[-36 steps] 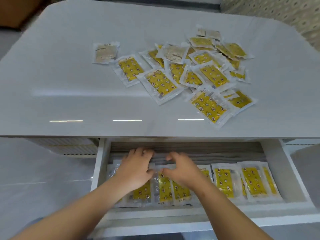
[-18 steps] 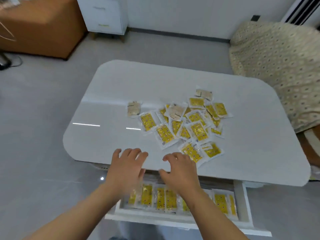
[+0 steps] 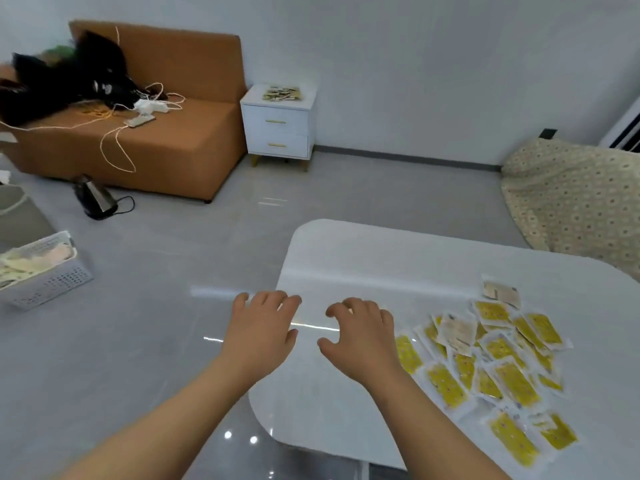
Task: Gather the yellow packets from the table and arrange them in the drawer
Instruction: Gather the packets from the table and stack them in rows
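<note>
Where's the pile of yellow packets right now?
In the head view, the yellow packets lie scattered on the white table, toward its right side, just right of the right hand.

Both bare forearms reach forward from the lower corners and draw closer toward the wrists. The left hand [image 3: 261,329] is palm down, its fingers [image 3: 268,299] spread and only slightly bent, thumb out to the right. The right hand [image 3: 362,337] is palm down too, fingers loosely curled at the tips, thumb pointing toward the left hand. Neither holds anything.
</note>
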Motion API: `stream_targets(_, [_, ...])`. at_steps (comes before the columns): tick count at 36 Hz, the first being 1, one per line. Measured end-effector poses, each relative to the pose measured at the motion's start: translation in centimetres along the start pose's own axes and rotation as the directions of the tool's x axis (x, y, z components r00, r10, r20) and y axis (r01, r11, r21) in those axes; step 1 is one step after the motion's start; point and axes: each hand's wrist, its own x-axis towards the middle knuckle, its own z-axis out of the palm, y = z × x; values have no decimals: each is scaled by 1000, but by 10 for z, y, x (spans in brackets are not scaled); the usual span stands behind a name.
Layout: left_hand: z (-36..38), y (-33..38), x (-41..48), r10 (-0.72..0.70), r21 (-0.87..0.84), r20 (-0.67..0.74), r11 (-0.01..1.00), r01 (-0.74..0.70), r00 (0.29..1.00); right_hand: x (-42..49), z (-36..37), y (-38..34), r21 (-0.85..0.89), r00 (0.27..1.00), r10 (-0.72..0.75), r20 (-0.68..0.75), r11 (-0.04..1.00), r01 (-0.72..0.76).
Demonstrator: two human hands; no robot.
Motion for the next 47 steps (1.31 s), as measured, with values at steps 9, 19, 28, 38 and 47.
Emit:
stream_targets(9, [-39, -150, 63, -73, -129, -22, 989, 69, 997, 104, -12, -136, -2, 999, 33, -43, 999, -33])
stream_targets(19, [-53, -264, 179, -76, -14, -10, 997, 76, 997, 251, -47, -207, 4, 995, -8, -104, 1000, 8])
stream_targets(28, [-45, -352, 343, -57, 52, 8, 997, 56, 998, 436, -98, -225, 9, 995, 1, -104, 1000, 0])
stream_targets(38, [-40, -433, 518, -113, 54, 41, 992, 110, 993, 617, -157, -244, -18, 993, -18, -113, 1000, 16])
stream_targets(47, [8, -515, 690, -106, -10, 30, 994, 107, 994, 806, -173, -254, -45, 996, 11, -90, 999, -15])
